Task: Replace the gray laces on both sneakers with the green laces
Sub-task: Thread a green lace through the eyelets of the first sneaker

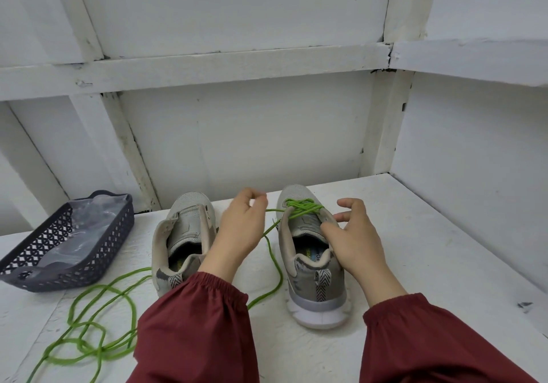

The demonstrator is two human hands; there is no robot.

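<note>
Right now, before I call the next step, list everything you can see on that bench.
Gray mesh left sneaker: one, gray, centre, unlaced.
Gray mesh right sneaker: one, gray, beside it, partly laced.
Green cord lace: one, green, crossed through the right sneaker's front eyelets, trailing toward the camera.
Loose green cord: coils, green, front left of the table; a sleeve hides whether it is a separate lace.
Dark plastic lattice basket: one, dark, far left.
Clear plastic bag: one, clear, inside the basket.
White painted table: one, white, beneath everything.
Left hand: pinches the lace.
Right hand: fingers relaxed, thumb on the right sneaker's tongue.
</note>
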